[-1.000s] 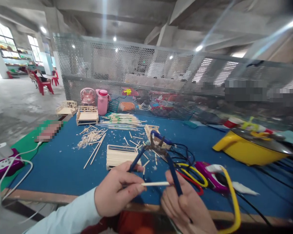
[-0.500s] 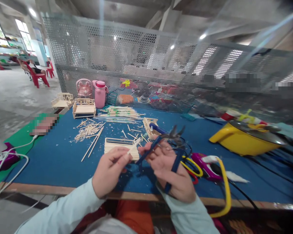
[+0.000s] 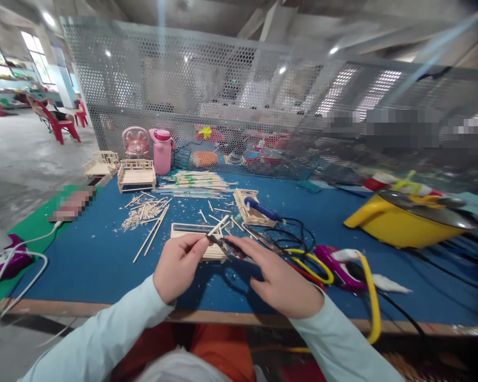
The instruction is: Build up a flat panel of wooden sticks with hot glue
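Note:
Near the front of the table, my left hand (image 3: 179,268) pinches a thin wooden stick (image 3: 218,225) between thumb and fingertips. My right hand (image 3: 282,276) is wrapped over a pair of cutting pliers (image 3: 227,248), whose jaws touch the stick beside my left fingertips. Its handles are mostly hidden by my palm. Beneath both hands lies a small frame of wooden sticks (image 3: 179,231), partly covered. Just beyond my right hand, a blue-handled tool with a black cord (image 3: 263,209) rests on a small wooden stick model (image 3: 239,199).
Loose sticks and scraps (image 3: 143,212) lie left of centre. Behind them are bundled sticks (image 3: 199,181), a wooden model (image 3: 136,175) and a pink flask (image 3: 162,151). At right sit a purple power strip (image 3: 338,268), a yellow cable (image 3: 372,297) and a yellow pot (image 3: 402,223).
My right hand has turned palm down and closed round the pliers, bringing their jaws from pointing away to the stick. My left hand stays in nearly the same place.

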{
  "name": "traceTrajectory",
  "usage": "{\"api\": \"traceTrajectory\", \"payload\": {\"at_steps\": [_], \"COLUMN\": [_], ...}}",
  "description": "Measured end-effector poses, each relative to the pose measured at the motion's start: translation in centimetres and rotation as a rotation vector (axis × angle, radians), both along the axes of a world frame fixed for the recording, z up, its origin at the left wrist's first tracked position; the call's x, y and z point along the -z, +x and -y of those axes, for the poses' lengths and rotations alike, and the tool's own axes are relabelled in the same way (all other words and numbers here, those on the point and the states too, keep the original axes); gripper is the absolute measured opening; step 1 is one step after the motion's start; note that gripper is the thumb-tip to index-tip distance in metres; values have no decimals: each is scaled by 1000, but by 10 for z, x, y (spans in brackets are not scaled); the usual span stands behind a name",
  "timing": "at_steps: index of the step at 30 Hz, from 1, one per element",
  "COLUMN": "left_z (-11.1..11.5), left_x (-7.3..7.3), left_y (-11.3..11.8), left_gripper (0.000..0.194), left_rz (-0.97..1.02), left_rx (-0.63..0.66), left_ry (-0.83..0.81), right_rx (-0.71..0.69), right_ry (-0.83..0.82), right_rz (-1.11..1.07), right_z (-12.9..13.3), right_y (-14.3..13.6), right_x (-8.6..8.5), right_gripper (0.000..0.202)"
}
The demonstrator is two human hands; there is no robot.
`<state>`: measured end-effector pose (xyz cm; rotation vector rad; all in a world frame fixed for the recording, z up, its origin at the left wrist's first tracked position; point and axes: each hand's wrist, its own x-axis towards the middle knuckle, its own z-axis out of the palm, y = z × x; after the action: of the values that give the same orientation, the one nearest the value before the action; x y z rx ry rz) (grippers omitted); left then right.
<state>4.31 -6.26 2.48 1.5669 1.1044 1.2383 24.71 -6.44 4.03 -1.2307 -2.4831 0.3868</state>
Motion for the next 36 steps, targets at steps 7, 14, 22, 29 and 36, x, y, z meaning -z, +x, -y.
{"api": "traceTrajectory", "payload": {"at_steps": [7, 14, 22, 29, 36], "left_z": [0, 3, -7, 22, 29], "left_x": [2, 2, 19, 10, -3], "left_y": [-2, 1, 8, 6, -9], "left_gripper": [33, 29, 42, 38, 34], "left_rz": [-54, -64, -262, -222, -466], "left_rx": [36, 89, -4, 174, 341], "left_ry": [23, 19, -142, -28, 200], "right_rx": [9, 30, 247, 537, 607], "right_ry": [15, 8, 344, 233, -16], "right_rz": [-23, -85, 132, 66, 361], "right_z": [-3, -3, -3, -12, -23], "right_y": [-1, -10, -18, 20, 31], "right_x": [3, 13, 38, 35, 42], "right_gripper": [66, 67, 61, 60, 50]}}
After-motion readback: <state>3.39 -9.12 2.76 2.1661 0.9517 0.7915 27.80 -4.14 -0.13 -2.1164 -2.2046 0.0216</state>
